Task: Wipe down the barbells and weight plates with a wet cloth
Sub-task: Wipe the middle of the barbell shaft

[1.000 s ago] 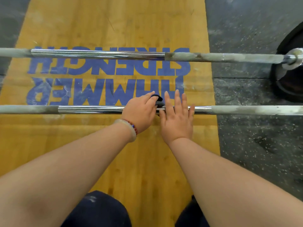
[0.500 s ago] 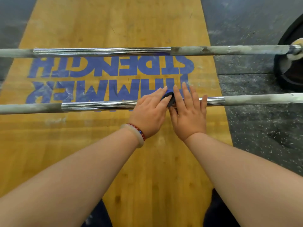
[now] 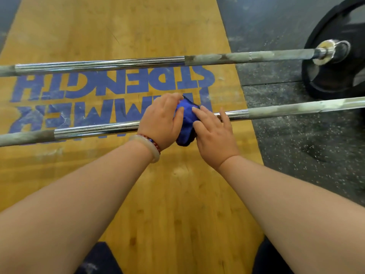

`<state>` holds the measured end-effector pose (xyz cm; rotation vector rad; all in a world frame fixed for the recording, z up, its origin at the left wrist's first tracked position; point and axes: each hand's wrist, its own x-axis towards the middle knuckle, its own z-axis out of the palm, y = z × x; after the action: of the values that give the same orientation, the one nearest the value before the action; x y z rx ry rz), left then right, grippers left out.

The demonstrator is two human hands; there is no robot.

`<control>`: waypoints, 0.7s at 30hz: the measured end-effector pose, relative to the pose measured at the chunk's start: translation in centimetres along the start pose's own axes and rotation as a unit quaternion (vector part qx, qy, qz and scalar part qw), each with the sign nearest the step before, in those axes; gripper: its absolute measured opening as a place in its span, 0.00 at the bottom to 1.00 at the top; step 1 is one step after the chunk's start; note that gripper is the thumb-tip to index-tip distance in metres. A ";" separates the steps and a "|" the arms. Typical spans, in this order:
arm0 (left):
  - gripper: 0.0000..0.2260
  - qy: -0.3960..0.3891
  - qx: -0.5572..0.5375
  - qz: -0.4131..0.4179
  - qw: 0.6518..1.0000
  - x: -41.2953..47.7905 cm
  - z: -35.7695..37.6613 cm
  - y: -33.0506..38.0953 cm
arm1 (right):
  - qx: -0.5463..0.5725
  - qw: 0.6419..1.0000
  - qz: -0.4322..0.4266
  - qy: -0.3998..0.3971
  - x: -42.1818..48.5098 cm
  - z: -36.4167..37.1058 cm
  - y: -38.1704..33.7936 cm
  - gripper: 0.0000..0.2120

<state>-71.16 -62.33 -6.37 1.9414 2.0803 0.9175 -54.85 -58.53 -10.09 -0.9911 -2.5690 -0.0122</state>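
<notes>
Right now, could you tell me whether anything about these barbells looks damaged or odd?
Nothing looks bent or broken, but both bars carry patchy whitish residue outside their shiny middles: the near bar right of the blue cloth, the far bar towards the weight plate. The cloth sits on the near bar's shiny part.

The middle of the floor is a honey-coloured wooden platform (image 3: 162,194) of narrow lengthwise boards. It is printed with large blue lettering (image 3: 94,86) that reads upside down from this view and is scuffed with pale, chalky smears. Dark rubber flooring (image 3: 300,147) flecked with white borders it on the right, crossed by a seam (image 3: 272,83), and a narrower dark strip (image 3: 7,20) shows at far left.
</notes>
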 end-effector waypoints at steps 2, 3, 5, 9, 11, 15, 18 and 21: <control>0.19 -0.027 0.050 0.019 0.998 0.0 0.3 -0.6 | -0.034 0.999 -0.008 -0.028 -1.2 -0.6 1.0 0.07; 0.19 -0.041 0.075 0.027 0.996 -0.2 0.5 -0.8 | -0.045 0.998 -0.003 -0.037 -1.5 -0.9 1.3 0.09; 0.20 -0.063 0.120 0.031 0.990 -0.5 0.8 -1.2 | -0.055 0.997 0.025 -0.045 -1.7 -1.4 1.6 0.12; 0.21 -0.092 0.183 0.043 0.978 -0.9 1.4 -1.6 | 0.010 0.996 0.090 -0.013 -1.8 -2.0 0.7 0.14; 0.21 -0.097 0.189 0.043 0.976 -1.0 1.5 -1.8 | 0.053 0.994 0.097 -0.009 -1.2 -2.3 -0.4 0.21; 0.21 -0.086 0.193 0.051 0.976 -1.4 1.5 -1.7 | 0.069 0.992 0.084 -0.060 1.6 -2.4 -2.1 0.27; 0.21 -0.062 0.216 0.072 0.972 -1.8 1.4 -1.9 | -0.018 0.985 0.075 -0.155 2.4 -1.4 -1.6 0.26; 0.22 -0.051 0.241 0.082 0.966 -2.2 1.3 -2.2 | -0.028 0.977 0.174 -0.119 1.8 -0.4 0.3 0.24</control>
<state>-72.07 -63.97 -9.18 2.3593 2.2632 0.3335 -55.68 -57.19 -9.09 -1.5363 -2.5748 0.1370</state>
